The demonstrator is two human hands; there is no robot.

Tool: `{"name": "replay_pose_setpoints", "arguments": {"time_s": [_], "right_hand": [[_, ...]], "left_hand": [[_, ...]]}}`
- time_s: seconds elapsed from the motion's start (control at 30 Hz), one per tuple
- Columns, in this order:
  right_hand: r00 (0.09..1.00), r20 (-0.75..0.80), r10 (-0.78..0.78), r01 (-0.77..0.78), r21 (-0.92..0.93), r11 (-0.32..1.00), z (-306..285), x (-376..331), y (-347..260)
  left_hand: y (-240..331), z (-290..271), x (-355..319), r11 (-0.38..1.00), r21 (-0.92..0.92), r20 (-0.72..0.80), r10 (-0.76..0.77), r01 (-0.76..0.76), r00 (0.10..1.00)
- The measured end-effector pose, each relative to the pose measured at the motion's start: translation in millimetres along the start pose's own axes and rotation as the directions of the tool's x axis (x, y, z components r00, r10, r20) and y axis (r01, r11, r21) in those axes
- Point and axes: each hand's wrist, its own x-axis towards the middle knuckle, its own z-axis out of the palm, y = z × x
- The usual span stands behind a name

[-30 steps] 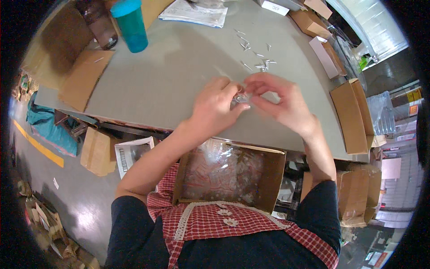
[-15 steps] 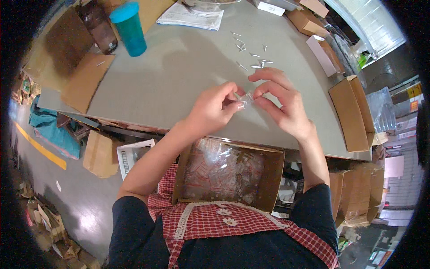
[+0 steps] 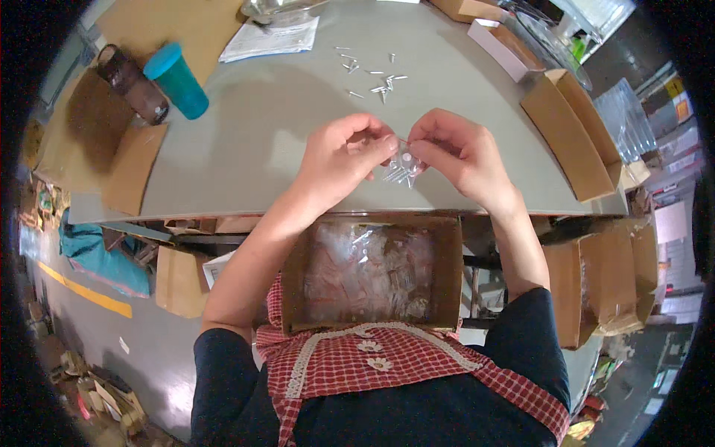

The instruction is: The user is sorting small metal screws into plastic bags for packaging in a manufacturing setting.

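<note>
So both hands are up over the grey table top [image 3: 253,127], pinching the same small clear plastic bag [image 3: 403,168] between them. The left hand [image 3: 344,158] has its fingers curled in tight, thumb and fingertips closed on the bag's top left edge. The right hand [image 3: 456,151] is doing the same from the other side, fingers narrowed down onto the top right edge. The little bag hangs just below the fingertips, above the near edge of the table, and a few small silvery bits show through the plastic, too tiny to tell exactly what they are.

Just behind the hands, farther out on the table, lies a loose scatter of small silver metal pieces [image 3: 372,74]. Off to the left stand a teal plastic cup [image 3: 177,80] and a dark brown bottle [image 3: 132,83] right beside it, with a folded white paper sheet [image 3: 269,39] near the far edge. An open brown cardboard box [image 3: 567,134] sits on the right side of the table.

Right under the table edge, against the person's red checked apron [image 3: 357,369], there's another open cardboard box full of clear plastic bags [image 3: 370,272].
</note>
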Motion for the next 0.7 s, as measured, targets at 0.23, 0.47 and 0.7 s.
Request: {"name": "replay_pose_setpoints", "arguments": {"time_s": [0.23, 0.47, 0.7], "right_hand": [[0.996, -0.069, -0.059, 0.063, 0.059, 0.996, -8, -26, 4], [1.0, -0.008, -0.016, 0.017, 0.159, 0.987, -19, -48, 14], [0.98, -0.194, 0.033, -0.012, 0.106, 0.994, -45, -128, 54]], "left_hand": [[-2, 29, 1, 0.968, 0.178, 0.028, 0.174, -0.176, 0.984], [-8, 54, 2, 0.978, 0.001, 0.083, 0.209, -0.21, 0.974], [-16, 96, -6, 0.98, 0.182, 0.289, -0.134, 0.084, 0.948]]}}
